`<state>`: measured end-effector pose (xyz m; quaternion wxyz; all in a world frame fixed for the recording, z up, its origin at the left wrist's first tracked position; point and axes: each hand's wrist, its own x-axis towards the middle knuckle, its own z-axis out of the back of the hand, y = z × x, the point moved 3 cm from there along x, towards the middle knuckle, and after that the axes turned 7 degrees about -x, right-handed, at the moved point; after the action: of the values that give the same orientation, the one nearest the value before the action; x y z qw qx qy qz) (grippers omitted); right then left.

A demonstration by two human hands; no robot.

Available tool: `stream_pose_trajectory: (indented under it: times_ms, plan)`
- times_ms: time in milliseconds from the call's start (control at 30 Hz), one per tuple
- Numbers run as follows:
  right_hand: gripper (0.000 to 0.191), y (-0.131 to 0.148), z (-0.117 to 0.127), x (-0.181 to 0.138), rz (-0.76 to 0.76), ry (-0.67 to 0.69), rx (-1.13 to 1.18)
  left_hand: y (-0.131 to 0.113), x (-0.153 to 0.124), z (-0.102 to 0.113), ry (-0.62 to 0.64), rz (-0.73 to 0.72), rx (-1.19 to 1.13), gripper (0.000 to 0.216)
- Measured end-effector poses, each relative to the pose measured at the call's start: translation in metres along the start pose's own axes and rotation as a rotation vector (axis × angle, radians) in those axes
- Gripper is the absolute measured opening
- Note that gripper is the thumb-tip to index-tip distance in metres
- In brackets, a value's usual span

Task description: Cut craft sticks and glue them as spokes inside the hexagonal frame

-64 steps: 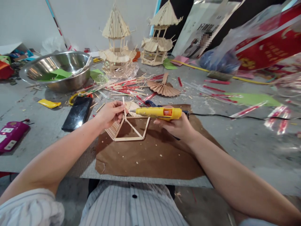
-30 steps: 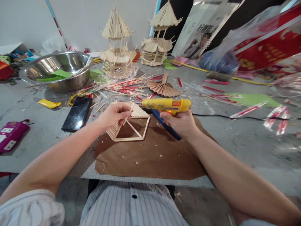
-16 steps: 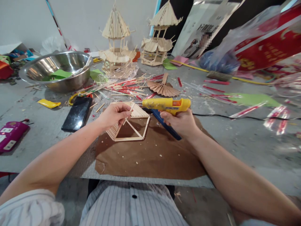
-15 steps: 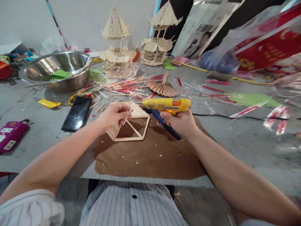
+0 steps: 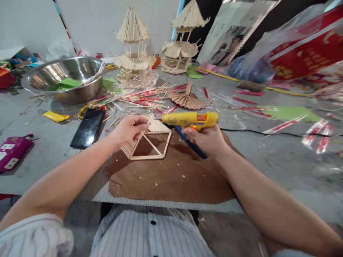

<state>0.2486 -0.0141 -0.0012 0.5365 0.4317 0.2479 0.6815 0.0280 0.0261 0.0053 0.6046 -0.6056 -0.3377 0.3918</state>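
Note:
My left hand (image 5: 133,131) pinches a short thin wooden stick (image 5: 149,123) between thumb and fingers, above a flat frame of wooden sticks (image 5: 148,157). Part of that frame is covered with sticks side by side; the rest is bare, with a strut across it. My right hand (image 5: 205,137) is wrapped round the grip of a yellow and blue hot glue gun (image 5: 182,117). The gun points left, and its nozzle is close to the upper end of the stick; I cannot tell whether they touch. An orange light glows on the gun. The frame lies on a brown sheet (image 5: 171,182).
A black phone (image 5: 88,128), a yellow-handled tool (image 5: 56,116) and a steel bowl (image 5: 77,94) are on the left. Loose sticks (image 5: 144,98) and a folded paper fan (image 5: 186,99) lie behind the frame. Two stick pagodas (image 5: 133,64) stand farther back. A black cable (image 5: 246,131) trails right.
Both hands stay almost in place. The stick in my left hand is slightly more upright, its upper end still near the glue gun's nozzle. The whole view has shifted a little.

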Motion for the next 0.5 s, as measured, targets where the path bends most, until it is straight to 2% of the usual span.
stream_pose_trajectory:
  times_ms: [133,233,367,500]
  plan:
    - [0.047,-0.003,-0.006,-0.002,-0.044,0.264,0.014,-0.002,-0.001,0.000,-0.026,0.095,0.112,0.007]
    - [0.050,0.005,-0.013,-0.005,0.003,0.427,-0.068,-0.003,-0.002,-0.002,-0.022,0.175,0.167,0.008]
    - [0.051,0.016,-0.023,-0.008,0.032,0.517,-0.124,0.000,-0.004,-0.006,0.045,0.222,0.175,0.007]
    - [0.054,0.015,-0.029,-0.009,-0.010,0.535,-0.167,0.009,-0.002,-0.006,0.091,0.242,0.183,0.011]
